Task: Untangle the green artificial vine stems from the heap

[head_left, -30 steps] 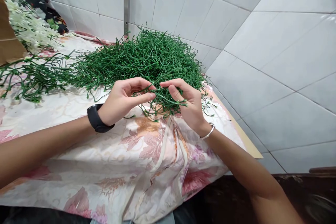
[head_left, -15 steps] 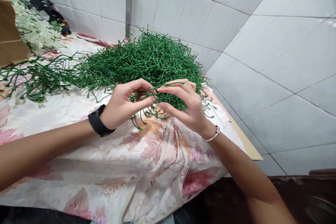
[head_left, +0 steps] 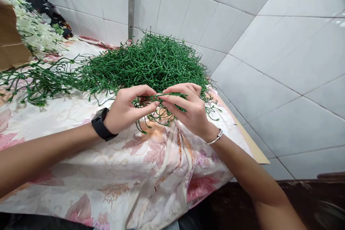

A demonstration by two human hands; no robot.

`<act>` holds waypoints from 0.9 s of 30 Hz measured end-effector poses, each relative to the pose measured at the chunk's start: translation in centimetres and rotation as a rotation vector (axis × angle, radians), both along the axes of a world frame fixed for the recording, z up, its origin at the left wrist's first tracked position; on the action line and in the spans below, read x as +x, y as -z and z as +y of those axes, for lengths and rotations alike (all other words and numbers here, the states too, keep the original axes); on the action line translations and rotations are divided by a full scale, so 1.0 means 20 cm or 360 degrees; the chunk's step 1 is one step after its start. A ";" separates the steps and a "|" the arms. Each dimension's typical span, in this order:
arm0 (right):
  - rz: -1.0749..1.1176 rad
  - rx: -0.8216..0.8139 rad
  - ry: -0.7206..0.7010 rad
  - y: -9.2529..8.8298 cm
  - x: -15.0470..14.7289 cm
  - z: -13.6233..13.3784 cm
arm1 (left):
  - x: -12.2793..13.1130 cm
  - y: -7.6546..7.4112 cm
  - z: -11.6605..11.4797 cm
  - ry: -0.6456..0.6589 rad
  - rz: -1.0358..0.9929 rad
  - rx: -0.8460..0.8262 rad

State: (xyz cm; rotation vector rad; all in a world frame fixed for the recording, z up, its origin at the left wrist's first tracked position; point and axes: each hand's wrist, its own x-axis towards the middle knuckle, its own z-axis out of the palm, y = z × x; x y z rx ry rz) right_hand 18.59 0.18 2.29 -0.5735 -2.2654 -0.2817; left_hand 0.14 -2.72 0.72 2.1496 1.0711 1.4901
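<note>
Between my two hands is a thin green plastic flower stem (head_left: 172, 94), lying roughly level. My left hand (head_left: 132, 107), with a black band on its wrist, pinches the stem between thumb and fingers. My right hand (head_left: 187, 106), wearing a silver bangle, closes thumb and forefinger on the same stem, its fingertips almost touching the left ones. Just behind both hands rises a large heap of green plastic stems (head_left: 159, 57). A few loose stem ends show beneath my fingers, above the cloth.
A floral cloth (head_left: 107, 172) covers the table. White artificial flowers (head_left: 40, 36) lie at the far left beside a piece of brown cardboard (head_left: 13, 39). More stems (head_left: 40, 82) spread leftward. Tiled walls (head_left: 283, 79) stand behind and to the right; a metal bracket (head_left: 130, 14) is fixed there.
My right thumb and forefinger have closed in on the stem, and the hand has shifted slightly left. The stem has tipped from slanting to nearly level. The heap is unchanged.
</note>
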 end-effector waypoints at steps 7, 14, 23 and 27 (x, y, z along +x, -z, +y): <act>0.0062 0.0084 -0.0067 0.01 -0.01 -0.01 | 0.01 0.03 0.02 -0.0098 0.0071 0.0003; -0.0016 -0.0103 -0.0126 0.02 -0.01 0.01 | -0.01 0.02 0.03 -0.0119 0.0054 -0.0070; 0.0029 -0.0045 -0.0107 0.03 0.01 0.01 | -0.01 0.03 0.02 -0.0042 0.0136 0.0058; 0.0043 0.0014 -0.0048 0.03 0.01 0.00 | -0.01 0.03 0.02 -0.0061 0.0167 0.0111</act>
